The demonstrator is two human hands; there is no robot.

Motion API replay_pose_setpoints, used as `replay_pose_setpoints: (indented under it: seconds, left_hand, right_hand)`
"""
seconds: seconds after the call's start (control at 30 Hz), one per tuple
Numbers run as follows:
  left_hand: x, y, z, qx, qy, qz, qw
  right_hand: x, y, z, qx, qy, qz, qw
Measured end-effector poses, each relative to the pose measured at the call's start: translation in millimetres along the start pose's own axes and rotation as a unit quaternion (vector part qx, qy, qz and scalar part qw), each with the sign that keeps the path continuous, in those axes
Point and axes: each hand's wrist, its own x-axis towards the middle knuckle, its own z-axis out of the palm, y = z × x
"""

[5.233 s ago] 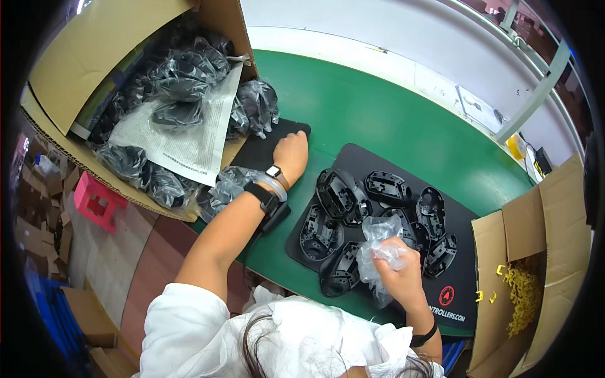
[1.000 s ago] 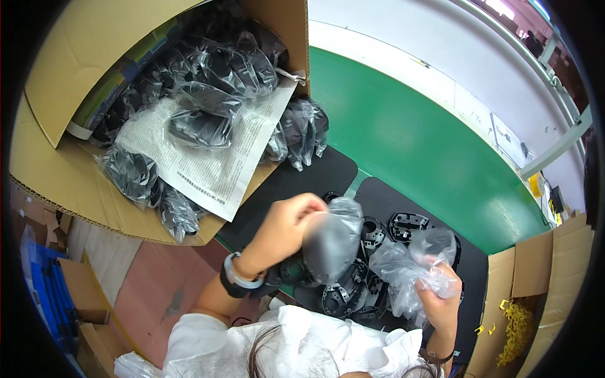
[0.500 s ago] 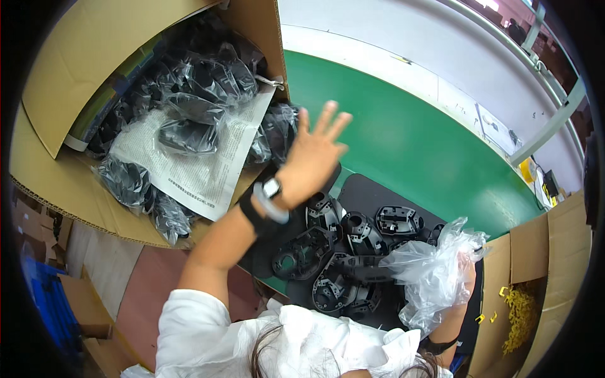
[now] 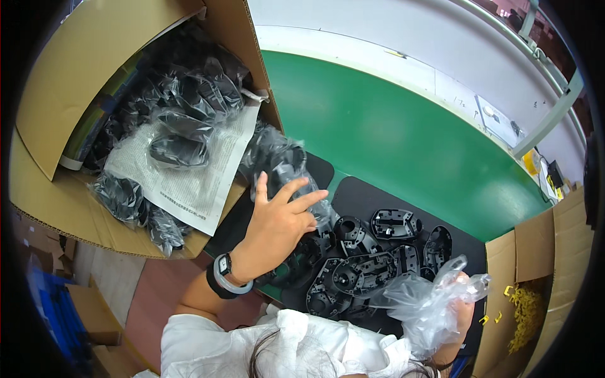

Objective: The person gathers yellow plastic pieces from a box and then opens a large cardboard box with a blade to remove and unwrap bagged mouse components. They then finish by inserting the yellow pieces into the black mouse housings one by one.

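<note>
My left hand (image 4: 277, 223), fingers spread, is over the left side of a group of black plastic housings (image 4: 367, 272) and holds nothing. Just beyond its fingertips lies a black part in a clear plastic bag (image 4: 277, 154), against the carton's side; the fingers overlap the bag's near end, but whether they touch it I cannot tell. On the right, my right hand (image 4: 465, 309) is closed on a crumpled clear plastic bag (image 4: 419, 309), which partly hides the fingers. The unwrapped housings lie close together on dark mats (image 4: 359, 195), some overlapping.
A big cardboard carton (image 4: 63, 217) at the left holds many bagged black parts (image 4: 179, 151) and a printed paper sheet (image 4: 189, 198). At the right stands another carton (image 4: 535, 252) with small yellow pieces (image 4: 524, 315). A green table (image 4: 391, 126) stretches behind the mats.
My left hand has come down toward me from the table's green surface. The bagged part by the carton now reaches nearer over the mat. My right hand still grips the bag, shifted slightly.
</note>
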Motion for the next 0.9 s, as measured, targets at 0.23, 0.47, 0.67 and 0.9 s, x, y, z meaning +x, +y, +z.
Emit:
replay_pose_setpoints:
  seconds: [0.23,0.47,0.67,0.9]
  left_hand:
    - [3.1,39.2,-9.2,-0.310,0.133,-0.043,0.940]
    - [-11.8,30.7,-31.5,-0.422,0.037,-0.072,0.903]
    - [-38.9,-60.2,34.0,-0.119,-0.006,-0.344,0.931]
    - [-27.3,-4.7,-17.6,-0.283,0.018,-0.352,0.892]
  right_hand:
    - [27.5,-36.6,97.2,-0.122,-0.263,0.013,0.957]
    - [30.4,-14.5,73.0,-0.162,-0.160,-0.035,0.973]
    - [23.2,-15.4,88.7,-0.154,-0.173,-0.054,0.971]
    - [13.0,-20.0,71.9,-0.205,-0.093,-0.068,0.972]
